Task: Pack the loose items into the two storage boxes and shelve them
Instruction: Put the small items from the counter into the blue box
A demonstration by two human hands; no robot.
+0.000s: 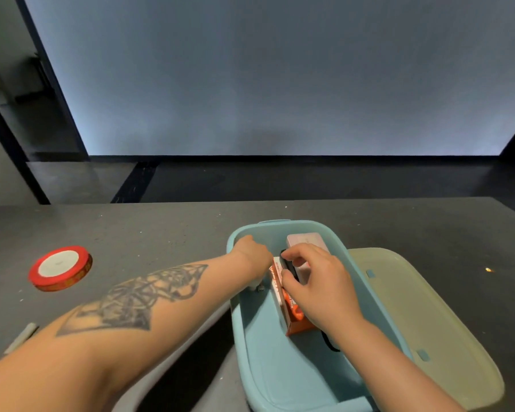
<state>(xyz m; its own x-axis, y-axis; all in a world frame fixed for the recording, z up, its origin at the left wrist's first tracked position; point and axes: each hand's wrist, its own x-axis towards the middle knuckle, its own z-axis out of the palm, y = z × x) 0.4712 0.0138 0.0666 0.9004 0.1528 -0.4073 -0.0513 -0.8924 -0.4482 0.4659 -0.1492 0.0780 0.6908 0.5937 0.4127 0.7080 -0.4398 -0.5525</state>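
Observation:
A light blue storage box (280, 367) stands open on the dark table in front of me. Inside it an orange and white carton (283, 304) stands on edge beside a pale pink box (306, 240) at the far end. My right hand (318, 281) reaches into the box, and its fingertips pinch a small black object (289, 267) between the two cartons. My left hand (252, 254) lies over the box's left rim with its fingers down inside, touching a small white thing; whether it grips that thing is hidden.
A pale translucent lid (422, 316) lies to the right of the box. A red ribbon spool (60, 267) sits on the table at the left. A grey stick-like item (23, 337) lies near the left edge. A dark wall screen stands behind the table.

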